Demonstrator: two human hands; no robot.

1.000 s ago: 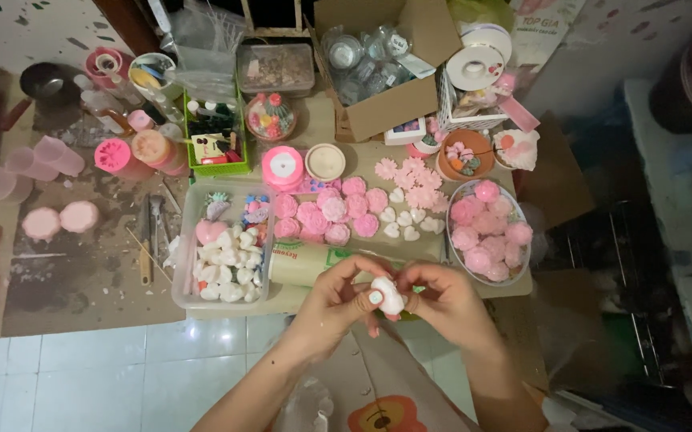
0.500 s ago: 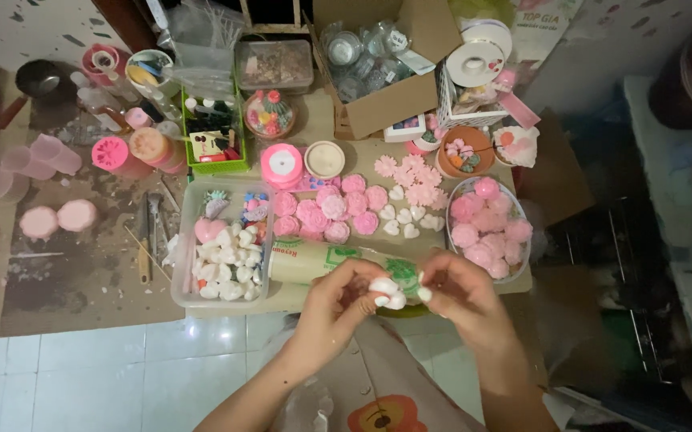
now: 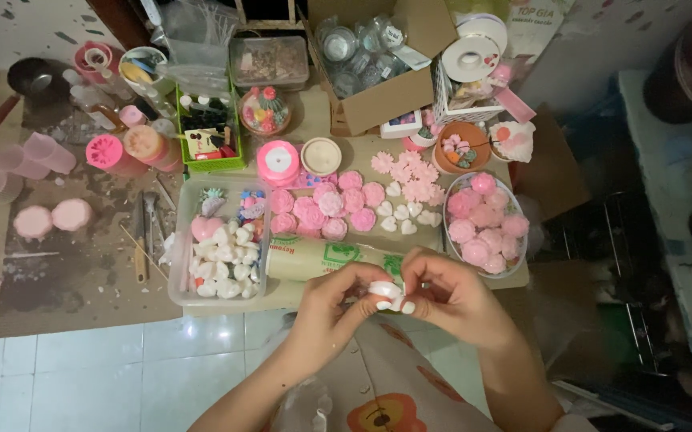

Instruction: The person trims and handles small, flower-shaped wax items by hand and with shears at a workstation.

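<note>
Pinching small white piece between left hand and right hand — fingertips pressed together

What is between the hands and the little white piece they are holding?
Nothing visible: the left hand and the right hand both pinch the small white moulded piece directly with bare fingertips.

A small white piece sat at lower centre. Above it lay a cream roll with green print. Pink rose shapes filled the clear bowl at right. White hearts filled the clear tub at left, below a lime-green basket. The cardboard box at top was brown.
</note>
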